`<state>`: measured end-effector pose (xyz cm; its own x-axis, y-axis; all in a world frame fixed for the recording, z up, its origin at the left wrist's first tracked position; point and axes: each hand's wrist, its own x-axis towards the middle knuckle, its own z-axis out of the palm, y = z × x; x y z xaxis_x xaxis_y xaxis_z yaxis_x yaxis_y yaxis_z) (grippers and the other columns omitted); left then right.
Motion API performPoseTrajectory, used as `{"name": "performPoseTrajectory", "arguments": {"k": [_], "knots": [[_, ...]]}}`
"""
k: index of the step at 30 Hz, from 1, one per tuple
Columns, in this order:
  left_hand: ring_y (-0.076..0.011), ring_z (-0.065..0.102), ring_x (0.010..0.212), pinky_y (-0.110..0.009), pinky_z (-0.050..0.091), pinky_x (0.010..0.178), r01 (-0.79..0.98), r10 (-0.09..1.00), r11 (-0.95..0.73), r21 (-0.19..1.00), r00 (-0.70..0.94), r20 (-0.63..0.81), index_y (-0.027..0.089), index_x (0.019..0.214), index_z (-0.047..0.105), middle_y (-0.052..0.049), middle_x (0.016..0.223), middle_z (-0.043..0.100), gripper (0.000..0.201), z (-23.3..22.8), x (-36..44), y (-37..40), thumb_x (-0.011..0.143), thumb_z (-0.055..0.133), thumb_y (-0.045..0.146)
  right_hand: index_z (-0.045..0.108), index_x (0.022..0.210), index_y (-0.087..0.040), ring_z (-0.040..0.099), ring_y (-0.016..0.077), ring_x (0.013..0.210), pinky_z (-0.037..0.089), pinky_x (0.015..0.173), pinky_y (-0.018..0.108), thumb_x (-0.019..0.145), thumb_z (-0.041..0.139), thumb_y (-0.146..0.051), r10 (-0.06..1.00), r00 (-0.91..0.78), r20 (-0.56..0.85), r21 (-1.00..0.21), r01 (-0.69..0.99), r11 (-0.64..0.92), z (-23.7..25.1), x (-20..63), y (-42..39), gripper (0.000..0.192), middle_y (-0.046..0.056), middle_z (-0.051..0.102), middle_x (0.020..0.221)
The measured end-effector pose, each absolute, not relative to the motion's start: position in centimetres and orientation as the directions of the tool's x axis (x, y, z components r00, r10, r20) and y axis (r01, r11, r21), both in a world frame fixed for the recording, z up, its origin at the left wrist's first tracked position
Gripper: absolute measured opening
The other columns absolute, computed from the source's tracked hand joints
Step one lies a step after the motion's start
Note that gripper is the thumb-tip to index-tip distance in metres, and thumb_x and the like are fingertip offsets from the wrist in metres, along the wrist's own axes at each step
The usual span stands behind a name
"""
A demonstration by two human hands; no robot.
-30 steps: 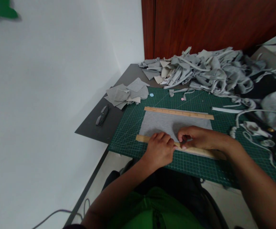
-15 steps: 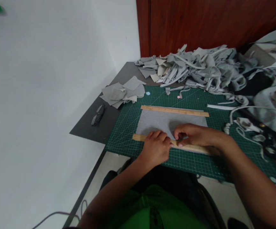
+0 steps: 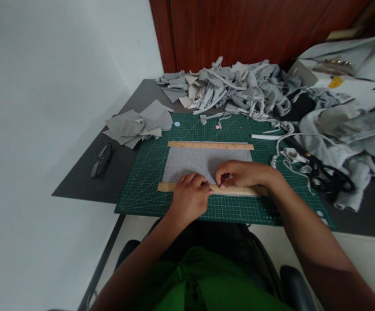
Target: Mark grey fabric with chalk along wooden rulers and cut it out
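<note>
Glasses (image 3: 101,160) lie far left on the desk, w/ fabric scraps (image 3: 135,126) behind. On the green mat (image 3: 142,172), a gray cloth (image 3: 193,162) lies btwn two rulers. Left hand (image 3: 190,199) presses curled fingers on the near ruler (image 3: 239,190), which runs left-right; right hand (image 3: 239,172) pinches the cloth edge just beside it. Scissors (image 3: 331,179) lie well right.

I see fabric piece (image 3: 193,162) on cutting mat (image 3: 142,172) | rulers along its near and far edges | glasses (image 3: 102,160) left of mat | scissors (image 3: 331,179) right | scrap pile (image 3: 239,88) behind
</note>
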<state>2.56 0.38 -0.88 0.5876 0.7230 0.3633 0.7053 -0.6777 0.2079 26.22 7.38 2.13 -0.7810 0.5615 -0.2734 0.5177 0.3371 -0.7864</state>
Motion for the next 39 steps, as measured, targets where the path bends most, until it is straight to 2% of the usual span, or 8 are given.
{"name": "performPoseTrajectory", "arguments": {"k": [13, 39], "knots": [[-0.0262, 0.065, 0.1, -0.043, 0.05, 0.082, 0.706, 0.724, -0.676, 0.21, 0.582, 0.37, 0.02, 0.098, 0.076, -0.004, 0.1, 0.074, 0.01, -1.08, 2.54, 0.38, 0.094, 0.071, 0.028, 0.075, 0.091, -0.018, 0.065, 0.0178, 0.082, 0.049, 0.078, 0.029, 0.083, 0.062, -0.016, 0.55, -0.788, -0.276, -0.78, 0.518, 0.351, 1.64, 26.53, 7.76, 0.016, 0.002, 0.073, 0.087], [-0.0253, 0.064, 0.098, -0.043, 0.05, 0.083, 0.698, 0.73, -0.673, 0.246, 0.572, 0.374, 0.02, 0.093, 0.074, -0.004, 0.098, 0.073, 0.008, -0.95, 2.58, 0.37, 0.094, 0.069, 0.025, 0.075, 0.09, -0.018, 0.062, 0.0185, 0.083, 0.047, 0.078, 0.031, 0.085, 0.072, -0.028, 0.549, -0.786, -0.285, -0.788, 0.518, 0.332, 1.79, 26.42, 7.78, 0.012, 0.002, 0.071, 0.086]]}}
